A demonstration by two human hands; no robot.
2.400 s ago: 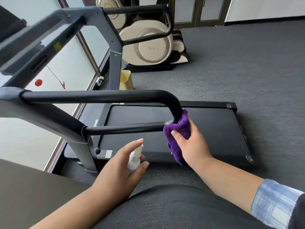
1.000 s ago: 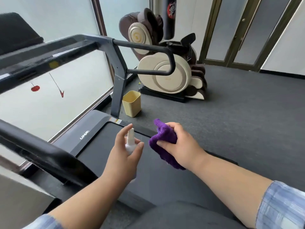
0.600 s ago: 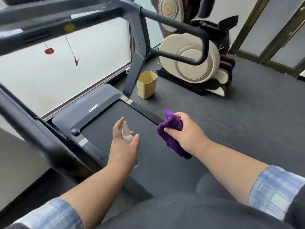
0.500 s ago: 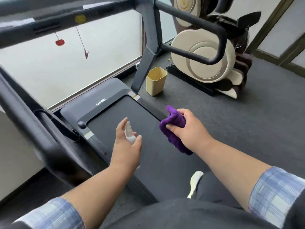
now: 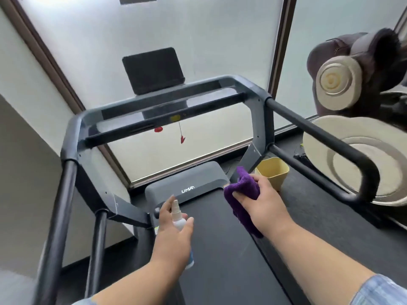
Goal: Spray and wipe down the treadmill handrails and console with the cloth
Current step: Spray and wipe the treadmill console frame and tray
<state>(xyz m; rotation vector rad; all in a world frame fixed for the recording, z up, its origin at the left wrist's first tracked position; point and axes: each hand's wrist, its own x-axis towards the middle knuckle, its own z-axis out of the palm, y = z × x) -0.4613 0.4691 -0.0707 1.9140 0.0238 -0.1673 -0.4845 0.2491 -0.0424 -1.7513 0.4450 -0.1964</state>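
Treadmill console [image 5: 167, 108] ahead, above both hands | left hand [image 5: 174, 236] grips spray bottle [image 5: 177, 216] | right hand [image 5: 264, 205] pinches purple cloth [image 5: 241, 190] | next: aim nozzle at console, mist lightly, wipe crossbar then right handrail [image 5: 319, 133]

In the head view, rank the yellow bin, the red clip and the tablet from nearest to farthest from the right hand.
1. Yellow bin, just beyond the right hand, on the floor.
2. Red clip, hanging under the console crossbar.
3. Tablet, propped above the console, farthest.

Purple cloth [image 5: 241, 190] bunched; white spray btl [image 5: 177, 217] upright.
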